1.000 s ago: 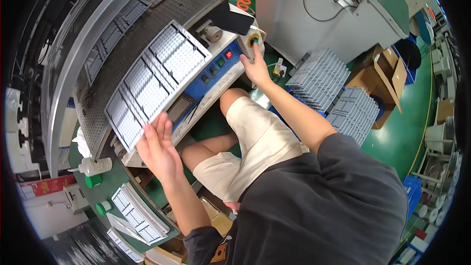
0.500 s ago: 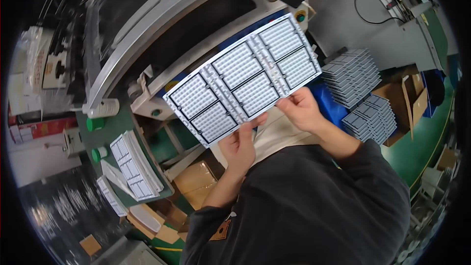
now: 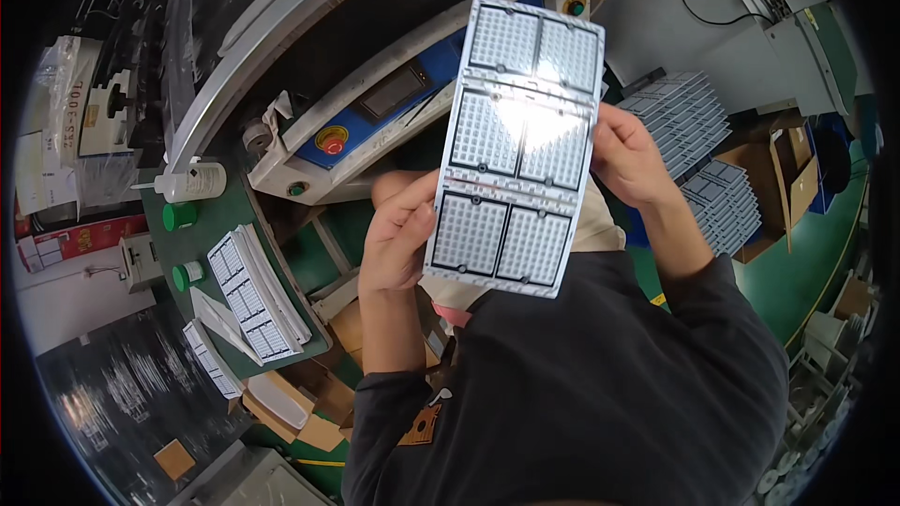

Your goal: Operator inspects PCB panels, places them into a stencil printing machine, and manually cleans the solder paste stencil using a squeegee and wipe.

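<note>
Six gridded fields on a white panel [image 3: 506,234], set between the fingers of both hands and in front of the dark shirt [image 3: 581,384]. Clasped at the left long edge, below its middle, by the left hand [image 3: 397,242], with thumb at the border and other fingers partly out of sight. Grasped at the right long edge, somewhat higher, by the right hand [image 3: 633,155], fingertips partly behind the rim. Tilted a little rightward at the far end, with bright glare between the two grips. Both short edges outside the fingers' hold, one toward the machine [image 3: 272,178], one toward the shirt. Ahead of the fingers, overlap in view with a blue control strip [image 3: 433,75]; cannot tell how much room between. Ahead and left of the left fingers, a red button [image 3: 331,139]. Farther left, past an open gap, the edge of a green bench [image 3: 225,211], bearing a stack of white panels [image 3: 246,290], a white bottle [image 3: 192,182] and two green-capped jars [image 3: 180,215]. Beyond the right fingers, grey stacks [image 3: 680,111], then an open cardboard box [image 3: 764,173]. Nearest room for sideways movement: between left wrist and bench.
</note>
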Demonstrator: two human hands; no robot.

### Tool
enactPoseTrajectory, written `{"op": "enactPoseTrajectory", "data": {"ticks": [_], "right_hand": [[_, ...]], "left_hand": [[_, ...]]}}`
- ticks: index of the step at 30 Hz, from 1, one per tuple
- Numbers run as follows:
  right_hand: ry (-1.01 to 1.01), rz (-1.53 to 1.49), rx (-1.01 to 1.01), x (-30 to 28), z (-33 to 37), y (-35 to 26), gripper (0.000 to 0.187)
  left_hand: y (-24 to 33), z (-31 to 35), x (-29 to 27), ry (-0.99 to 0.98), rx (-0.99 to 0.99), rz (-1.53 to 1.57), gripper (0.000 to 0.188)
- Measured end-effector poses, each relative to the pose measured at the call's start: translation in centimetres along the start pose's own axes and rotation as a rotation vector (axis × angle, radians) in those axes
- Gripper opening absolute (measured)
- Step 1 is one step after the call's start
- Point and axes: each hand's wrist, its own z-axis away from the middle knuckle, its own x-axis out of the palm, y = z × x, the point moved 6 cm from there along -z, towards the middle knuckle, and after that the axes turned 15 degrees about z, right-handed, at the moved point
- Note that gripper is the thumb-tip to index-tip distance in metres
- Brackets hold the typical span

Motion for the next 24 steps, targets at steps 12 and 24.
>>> {"op": "enactPoseTrajectory", "data": {"ticks": [12, 24], "right_hand": [[0.273, -0.161, 0.067, 1.8, 0.7, 0.5, 0.037], [0.192, -0.013, -0.017, 2.2, 1.8, 1.0, 0.037]], "left_hand": [[-1.8, -0.5, 2.0, 0.077, 0.019, 0.0, 0.05], [-2.7, 1.8, 0.1, 0.063, 0.074, -0.096, 0.052]]}}
